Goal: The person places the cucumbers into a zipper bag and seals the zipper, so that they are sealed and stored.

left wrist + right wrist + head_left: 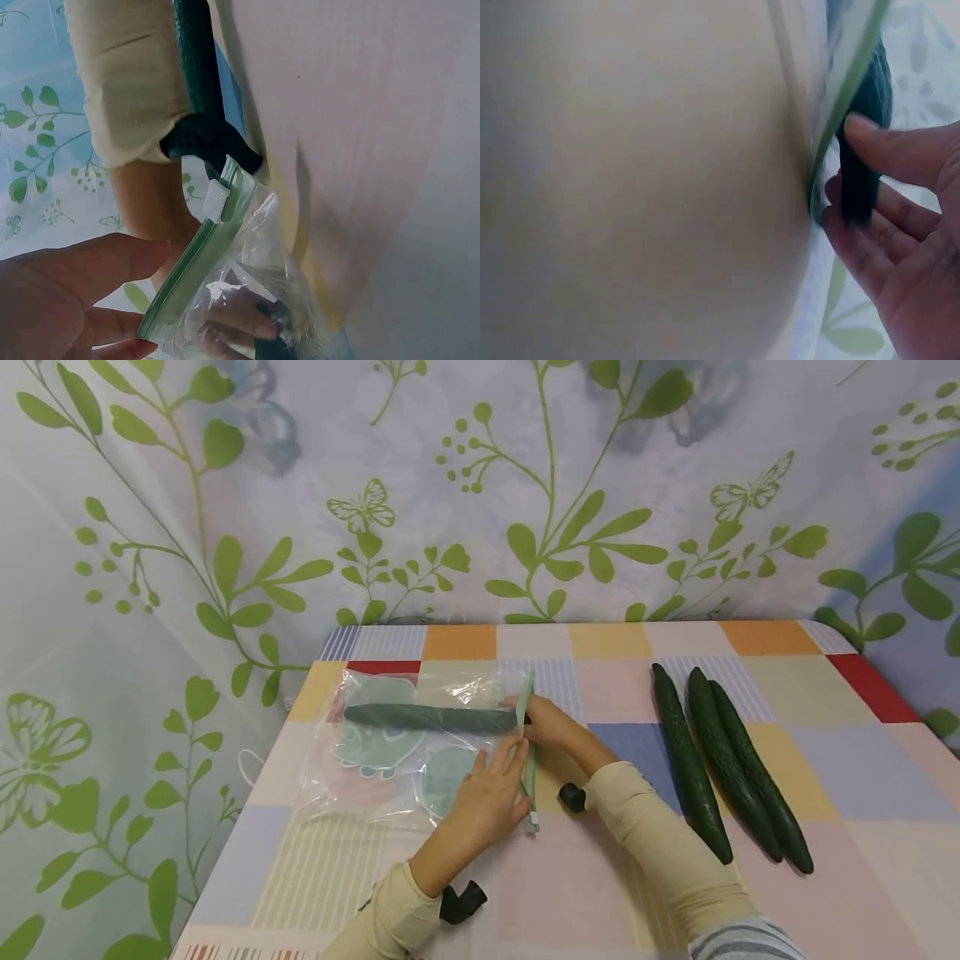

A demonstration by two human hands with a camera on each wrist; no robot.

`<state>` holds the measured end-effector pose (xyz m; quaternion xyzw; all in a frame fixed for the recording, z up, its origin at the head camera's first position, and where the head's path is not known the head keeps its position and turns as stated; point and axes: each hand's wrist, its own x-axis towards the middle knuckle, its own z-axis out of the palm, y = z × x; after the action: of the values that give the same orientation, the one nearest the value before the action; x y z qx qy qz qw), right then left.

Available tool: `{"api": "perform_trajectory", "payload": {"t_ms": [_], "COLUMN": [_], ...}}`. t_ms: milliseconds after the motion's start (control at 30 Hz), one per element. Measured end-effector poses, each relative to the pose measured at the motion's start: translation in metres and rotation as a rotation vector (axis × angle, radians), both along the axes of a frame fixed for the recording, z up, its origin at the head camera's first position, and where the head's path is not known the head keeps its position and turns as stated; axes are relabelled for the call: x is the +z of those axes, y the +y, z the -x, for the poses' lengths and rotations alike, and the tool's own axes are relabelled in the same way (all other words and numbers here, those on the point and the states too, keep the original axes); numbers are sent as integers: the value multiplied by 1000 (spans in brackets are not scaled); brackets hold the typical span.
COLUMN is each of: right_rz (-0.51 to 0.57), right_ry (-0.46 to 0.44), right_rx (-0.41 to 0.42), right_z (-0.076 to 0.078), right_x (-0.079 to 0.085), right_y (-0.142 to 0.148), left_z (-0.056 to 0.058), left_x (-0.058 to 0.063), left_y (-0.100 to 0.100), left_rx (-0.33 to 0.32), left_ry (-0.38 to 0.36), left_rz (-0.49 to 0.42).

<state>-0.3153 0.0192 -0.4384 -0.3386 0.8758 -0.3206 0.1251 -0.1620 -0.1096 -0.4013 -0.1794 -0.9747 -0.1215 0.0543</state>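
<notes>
Broadly, backdrop [420, 435]: a pale cloth printed with green leaves and butterflies fills the upper frame and its left side.

Table [877, 852]: patchwork-patterned, it spans the middle and lower frame.

Clear bag [322, 785]: lies left of centre, its mouth toward the right. The step in hand appears to be passing the bagged cucumber [427, 717] through this mouth, probably inward.

Loose cucumbers [726, 760]: three lie slanted, side by side, at the right of the frame, the two rightmost touching.

Bagged cucumber: lies crosswise left of centre, most of its length inside the bag, its right end at the mouth.

Left hand [491, 793]: at lower centre, fingers loosely extended and parted from the thumb, fingertips touching the mouth's edge; no firm pinch can be made out.

Right hand [551, 720]: just right of the mouth, thumb and fingers pinching the bagged cucumber's end, as the right wrist view shows.

Green zip strip [527, 689]: edges the mouth, near mid-frame. The next move probably calls for the left hand to hold this edge aside while the right eases the end past it.

Black fittings [462, 902]: two, one beside each wrist, lower centre.

White slider [216, 201]: near the strip's upper end, centre left of the left wrist view.
</notes>
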Motion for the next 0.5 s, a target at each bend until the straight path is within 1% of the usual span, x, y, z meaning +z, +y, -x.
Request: {"api": "perform_trajectory", "payload": {"t_ms": [100, 200, 367, 500], "right_rz": [-4, -29, -54, -75], "right_ry": [77, 90, 41, -3], "right_rx": [-15, -46, -82, -129], "right_z": [-5, -12, -24, -40], "right_x": [-2, -1, 3, 7], "right_y": [18, 34, 60, 79], "left_z": [1, 1, 3, 2], "left_x": [-2, -3, -3, -4], "left_y": [1, 2, 3, 2], "left_rx": [0, 3, -8, -15], "left_ry": [-10, -28, -57, -68], "left_rz": [-5, -7, -39, -53]}}
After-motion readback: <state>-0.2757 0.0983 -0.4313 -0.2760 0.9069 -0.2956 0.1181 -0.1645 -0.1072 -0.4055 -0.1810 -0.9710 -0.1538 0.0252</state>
